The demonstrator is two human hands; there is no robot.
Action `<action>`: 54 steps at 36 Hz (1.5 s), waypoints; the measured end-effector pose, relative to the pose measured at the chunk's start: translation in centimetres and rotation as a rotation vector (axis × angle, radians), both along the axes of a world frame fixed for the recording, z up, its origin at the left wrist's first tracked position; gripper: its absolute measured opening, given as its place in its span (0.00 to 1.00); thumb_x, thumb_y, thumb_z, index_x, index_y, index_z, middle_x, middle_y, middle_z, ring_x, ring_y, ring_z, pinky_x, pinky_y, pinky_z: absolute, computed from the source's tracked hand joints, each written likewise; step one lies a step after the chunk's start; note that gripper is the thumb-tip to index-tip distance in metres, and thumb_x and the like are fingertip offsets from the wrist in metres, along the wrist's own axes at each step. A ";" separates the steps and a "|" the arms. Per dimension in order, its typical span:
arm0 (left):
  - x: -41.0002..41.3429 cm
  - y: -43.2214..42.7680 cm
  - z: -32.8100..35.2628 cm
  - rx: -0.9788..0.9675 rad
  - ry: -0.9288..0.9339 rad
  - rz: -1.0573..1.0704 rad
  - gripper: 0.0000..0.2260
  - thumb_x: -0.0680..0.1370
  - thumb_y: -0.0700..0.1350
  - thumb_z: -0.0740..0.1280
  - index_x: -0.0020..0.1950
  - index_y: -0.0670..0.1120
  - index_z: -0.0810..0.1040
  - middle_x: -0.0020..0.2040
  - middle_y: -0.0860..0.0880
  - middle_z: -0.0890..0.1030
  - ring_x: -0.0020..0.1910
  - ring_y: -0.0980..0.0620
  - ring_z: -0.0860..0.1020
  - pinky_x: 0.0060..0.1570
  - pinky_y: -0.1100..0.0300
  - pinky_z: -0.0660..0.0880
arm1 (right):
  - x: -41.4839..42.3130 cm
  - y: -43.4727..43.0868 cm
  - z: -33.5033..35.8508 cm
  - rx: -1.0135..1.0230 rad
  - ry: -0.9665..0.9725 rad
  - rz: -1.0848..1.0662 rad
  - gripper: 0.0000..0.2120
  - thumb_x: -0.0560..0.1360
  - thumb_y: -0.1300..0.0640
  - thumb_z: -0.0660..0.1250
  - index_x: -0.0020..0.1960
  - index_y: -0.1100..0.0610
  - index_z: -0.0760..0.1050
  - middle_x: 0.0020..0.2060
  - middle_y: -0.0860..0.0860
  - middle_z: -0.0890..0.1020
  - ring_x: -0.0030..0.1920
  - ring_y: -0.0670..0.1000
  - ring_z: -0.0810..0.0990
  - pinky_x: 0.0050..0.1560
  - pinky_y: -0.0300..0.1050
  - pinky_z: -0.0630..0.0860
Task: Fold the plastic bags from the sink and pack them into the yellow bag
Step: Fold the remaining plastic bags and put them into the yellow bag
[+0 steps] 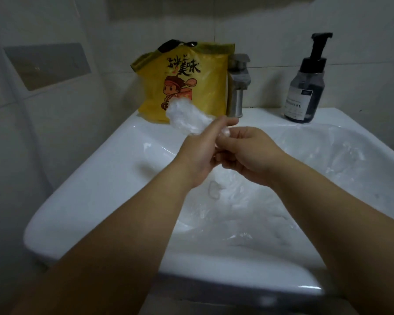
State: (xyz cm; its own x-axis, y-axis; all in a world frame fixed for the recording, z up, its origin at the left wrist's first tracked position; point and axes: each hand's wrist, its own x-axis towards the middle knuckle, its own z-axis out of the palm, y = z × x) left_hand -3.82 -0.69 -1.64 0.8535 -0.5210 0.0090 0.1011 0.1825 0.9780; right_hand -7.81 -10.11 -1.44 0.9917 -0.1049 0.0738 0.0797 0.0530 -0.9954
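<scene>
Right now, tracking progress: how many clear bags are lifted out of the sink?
1: a clear bag held by the left hand and right hand before the yellow bag. Others may sit hidden inside it.

Two bare forearms & two bare hands are shown. The L forearm [123, 235] is seen uncovered from the wrist down to the frame's bottom edge; the R forearm [328, 212] likewise, to the bottom-right corner. Both are rendered wide near the cam. and narrower twd. the wrists. Knuckle ridges are faintly made out on the R hand [248, 153]; the L hand [199, 153] is smoothed by blur, so finer detail can't be told.
</scene>
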 end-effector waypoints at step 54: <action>1.8 4.9 1.9 0.004 -0.009 -0.053 0.08 0.73 0.33 0.65 0.38 0.39 0.82 0.26 0.48 0.77 0.28 0.56 0.79 0.28 0.68 0.77 | -1.0 -5.1 2.2 0.142 0.038 0.199 0.09 0.71 0.61 0.68 0.36 0.61 0.69 0.28 0.52 0.68 0.28 0.47 0.73 0.30 0.37 0.75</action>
